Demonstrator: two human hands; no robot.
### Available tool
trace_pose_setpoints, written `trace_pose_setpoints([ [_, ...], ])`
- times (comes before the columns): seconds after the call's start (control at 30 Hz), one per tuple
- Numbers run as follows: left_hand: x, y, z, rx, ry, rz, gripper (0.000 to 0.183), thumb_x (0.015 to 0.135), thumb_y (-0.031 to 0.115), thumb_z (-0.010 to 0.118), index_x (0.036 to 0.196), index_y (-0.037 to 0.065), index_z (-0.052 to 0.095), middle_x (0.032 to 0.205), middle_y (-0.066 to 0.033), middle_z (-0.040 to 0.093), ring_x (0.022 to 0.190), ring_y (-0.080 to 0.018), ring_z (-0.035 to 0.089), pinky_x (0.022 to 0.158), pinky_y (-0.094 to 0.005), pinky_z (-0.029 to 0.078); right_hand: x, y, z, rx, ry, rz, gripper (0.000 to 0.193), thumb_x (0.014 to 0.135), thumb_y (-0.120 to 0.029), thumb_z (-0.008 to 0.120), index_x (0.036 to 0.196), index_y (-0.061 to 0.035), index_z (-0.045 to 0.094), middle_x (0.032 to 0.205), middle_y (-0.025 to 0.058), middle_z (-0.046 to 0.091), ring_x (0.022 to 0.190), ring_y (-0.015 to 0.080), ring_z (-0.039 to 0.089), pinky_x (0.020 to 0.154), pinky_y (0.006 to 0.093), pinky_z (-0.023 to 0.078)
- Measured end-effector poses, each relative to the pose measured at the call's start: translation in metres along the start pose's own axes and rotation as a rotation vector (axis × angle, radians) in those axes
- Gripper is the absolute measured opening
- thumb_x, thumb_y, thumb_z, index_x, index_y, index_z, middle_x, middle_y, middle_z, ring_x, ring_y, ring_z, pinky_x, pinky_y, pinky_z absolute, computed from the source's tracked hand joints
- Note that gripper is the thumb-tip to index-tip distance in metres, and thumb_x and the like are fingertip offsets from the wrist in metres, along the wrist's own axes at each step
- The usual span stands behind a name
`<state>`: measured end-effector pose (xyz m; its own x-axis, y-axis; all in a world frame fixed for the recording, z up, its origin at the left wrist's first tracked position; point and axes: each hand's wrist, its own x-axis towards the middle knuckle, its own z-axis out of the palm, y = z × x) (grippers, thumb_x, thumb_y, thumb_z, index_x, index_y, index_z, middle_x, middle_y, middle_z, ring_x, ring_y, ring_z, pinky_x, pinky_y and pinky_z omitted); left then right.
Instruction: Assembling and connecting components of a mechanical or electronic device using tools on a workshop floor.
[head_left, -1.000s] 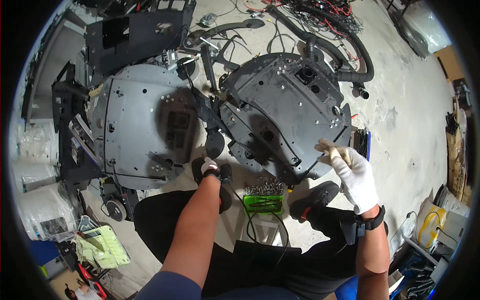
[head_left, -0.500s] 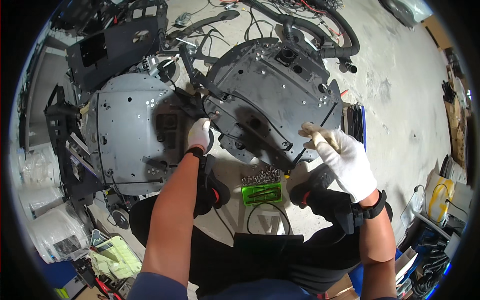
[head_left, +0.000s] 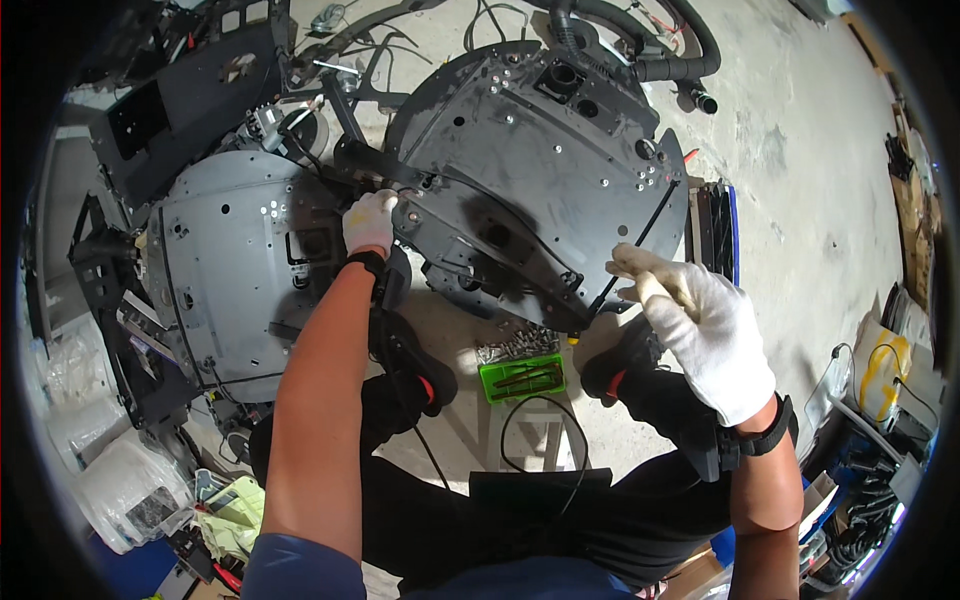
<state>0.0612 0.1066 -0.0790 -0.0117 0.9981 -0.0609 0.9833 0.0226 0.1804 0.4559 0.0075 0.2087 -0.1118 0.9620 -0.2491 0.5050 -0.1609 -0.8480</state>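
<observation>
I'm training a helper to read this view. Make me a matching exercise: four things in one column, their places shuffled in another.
Things:
1. White-gloved left hand
2. White-gloved right hand
3. Bright-green rectangular tray
4. Curved black ribbed hose

Places:
A. Between the black shoes
B. Near the picture's top edge
C. At the left edge of the large dark-grey rounded panel
D. By that panel's lower right side

Pairs: 1-C, 2-D, 3-A, 4-B

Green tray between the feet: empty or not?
Not empty: dark, slender pieces lie inside the green tray. Can't tell exactly what they are.
</observation>
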Motion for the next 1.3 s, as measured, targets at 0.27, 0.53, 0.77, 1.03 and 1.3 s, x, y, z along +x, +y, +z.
trace_pose_setpoints([
  [0.27, 0.006, -0.007, 0.005, -0.092, -0.005, -0.006, 0.023, 0.097, 0.033, 0.052, 0.106, 0.021, 0.070, 0.095, -0.0074, 0.066, 0.092, -0.0298, 0.064, 0.081, -0.0427, 0.050, 0.002, -0.010, -0.002, -0.049, -0.130, 0.074, 0.036, 0.100, -0.029, 0.059, 0.116, 0.0026, 0.065, 0.119, 0.0139, 0.070, 0.084, 0.0114, 0.063, 0.075, 0.0260, 0.052],
  [0.53, 0.018, -0.014, 0.005, 0.169, -0.062, 0.177, 0.021, 0.091, 0.021, 0.055, 0.106, 0.021, 0.070, 0.094, -0.0060, 0.067, 0.090, -0.0283, 0.066, 0.080, -0.0418, 0.051, 0.002, -0.013, 0.001, -0.048, -0.153, 0.088, 0.036, 0.100, -0.032, 0.058, 0.103, 0.0028, 0.064, 0.120, 0.0166, 0.069, 0.080, 0.0119, 0.063, 0.073, 0.0277, 0.053],
  [0.77, 0.012, -0.010, 0.006, 0.203, -0.081, 0.151, 0.022, 0.092, 0.022, 0.054, 0.109, 0.019, 0.068, 0.096, -0.0063, 0.067, 0.091, -0.0296, 0.066, 0.081, -0.0425, 0.051, 0.000, -0.015, -0.001, -0.027, -0.173, 0.125, 0.032, 0.099, -0.030, 0.059, 0.105, 0.0008, 0.065, 0.115, 0.0163, 0.070, 0.083, 0.0151, 0.066, 0.075, 0.0285, 0.053],
  [1.03, -0.001, 0.014, -0.005, 0.237, -0.096, 0.025, 0.035, 0.099, 0.042, 0.049, 0.103, 0.013, 0.066, 0.098, -0.0104, 0.066, 0.094, -0.0315, 0.065, 0.079, -0.0442, 0.053, -0.001, -0.007, 0.000, -0.087, -0.083, -0.097, 0.018, 0.092, -0.012, 0.067, 0.108, -0.0026, 0.070, 0.098, 0.0114, 0.074, 0.075, 0.0194, 0.071, 0.069, 0.0294, 0.055],
  [1.3, 0.007, 0.035, -0.005, 0.272, -0.284, -0.224, 0.055, 0.100, 0.054, 0.036, 0.107, 0.010, 0.067, 0.107, -0.0145, 0.068, 0.102, -0.0350, 0.065, 0.085, -0.0461, 0.052, -0.010, -0.009, -0.011, -0.032, -0.049, -0.090, 0.018, 0.092, -0.015, 0.067, 0.107, -0.0046, 0.070, 0.092, 0.0120, 0.072, 0.072, 0.0244, 0.069, 0.068, 0.0315, 0.054],
])
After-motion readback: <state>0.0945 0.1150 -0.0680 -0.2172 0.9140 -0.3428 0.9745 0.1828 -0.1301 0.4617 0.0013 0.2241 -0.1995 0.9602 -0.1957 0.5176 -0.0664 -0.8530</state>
